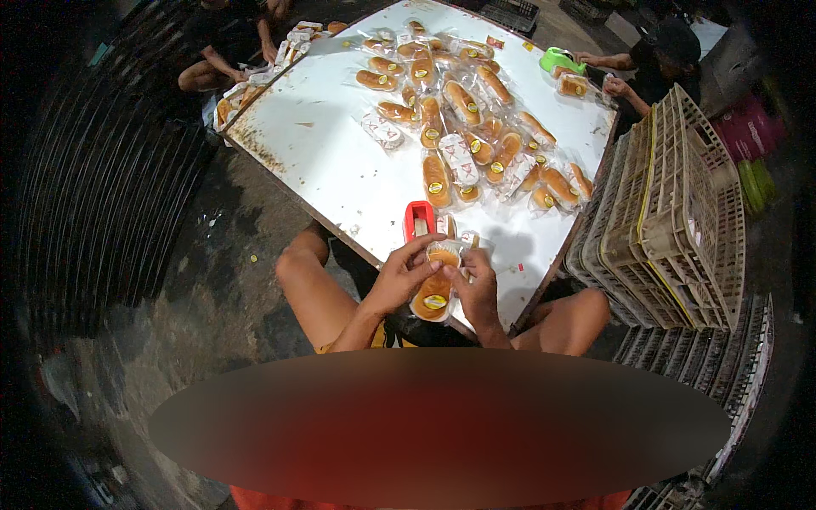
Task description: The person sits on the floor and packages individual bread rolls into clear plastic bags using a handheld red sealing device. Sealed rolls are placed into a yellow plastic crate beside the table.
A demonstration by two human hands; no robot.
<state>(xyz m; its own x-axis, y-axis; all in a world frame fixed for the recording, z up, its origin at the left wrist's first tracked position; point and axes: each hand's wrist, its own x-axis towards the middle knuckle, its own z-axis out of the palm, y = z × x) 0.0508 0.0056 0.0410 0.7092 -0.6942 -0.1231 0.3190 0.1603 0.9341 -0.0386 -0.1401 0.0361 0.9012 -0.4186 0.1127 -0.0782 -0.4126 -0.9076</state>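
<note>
Over the near edge of the white table point(331, 172), my left hand point(401, 274) and my right hand point(477, 287) grip the two sides of an elongated bread roll point(435, 293) in a clear plastic bag. A yellow sticker marks the roll's lower end, and the bag is gathered near its upper end. Just beyond my fingers stands a red tape dispenser point(419, 220). Partly hidden behind my hands lie more bagged rolls point(470, 238). Farther off, several bagged rolls with yellow stickers point(435, 182) are spread in a loose heap, some showing a printed white side.
Stacked plastic crates point(663, 223) stand close on the right, with dark trays point(701, 357) below them. Dark ridged trays point(108, 210) are stacked at left. A person point(223, 44) sits at far left by packaged bread; another person point(663, 64) is at far right beside a green tape dispenser point(560, 58).
</note>
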